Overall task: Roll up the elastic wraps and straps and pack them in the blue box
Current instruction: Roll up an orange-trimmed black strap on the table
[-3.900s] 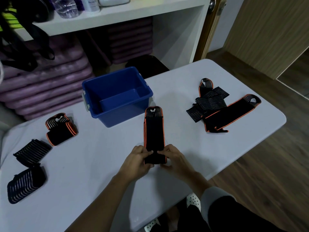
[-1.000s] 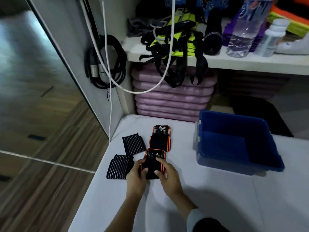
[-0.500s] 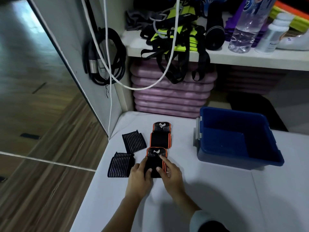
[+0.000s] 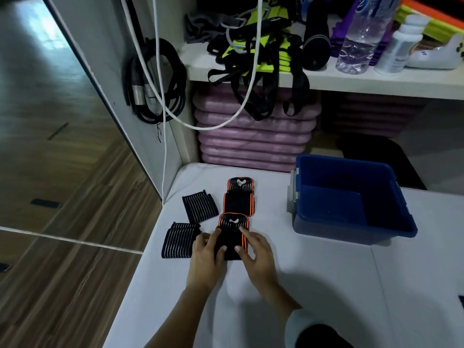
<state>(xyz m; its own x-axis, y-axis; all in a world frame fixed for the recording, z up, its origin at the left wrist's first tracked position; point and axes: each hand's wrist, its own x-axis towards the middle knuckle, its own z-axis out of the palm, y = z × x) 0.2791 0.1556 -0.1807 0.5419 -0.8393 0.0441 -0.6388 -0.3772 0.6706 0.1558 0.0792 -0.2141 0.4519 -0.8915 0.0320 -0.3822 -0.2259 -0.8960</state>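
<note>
On the counter point(image 4: 313, 285), at the centre of the head view, both hands rest on a rolled orange-edged wrap point(image 4: 232, 237). Left hand point(image 4: 206, 257): fingers spread, tips pressing the wrap's 9 o'clock side, thumb on its near end. Right hand point(image 4: 258, 254): fingers spread likewise, forefinger laid along the 3 o'clock edge, thumb on the near end. Neither hand lifts the wrap; it lies flat on the counter between them, and the hands appear to be setting it down or squaring it up.

Count of rolled pieces in view: four. Two are orange-edged: the held one and a second wrap point(image 4: 239, 195) touching it at 12 o'clock. Two are striped straps: one strap point(image 4: 199, 205) at 10 o'clock of the hands, another strap point(image 4: 179, 239) at 9 o'clock, just beside the left hand. A dark striped scrap shows at the frame's 4 o'clock edge; what it is cannot be told.

One box point(image 4: 351, 197) stands at 2 o'clock of the hands, well apart from the rolls. Its visible interior holds nothing.

Progress, as judged: rolling is done for the four pieces shown, but packing has not begun, since none lies in the box. Whether unrolled pieces remain beyond the frame cannot be told. All four rolls are left to transfer.
</note>
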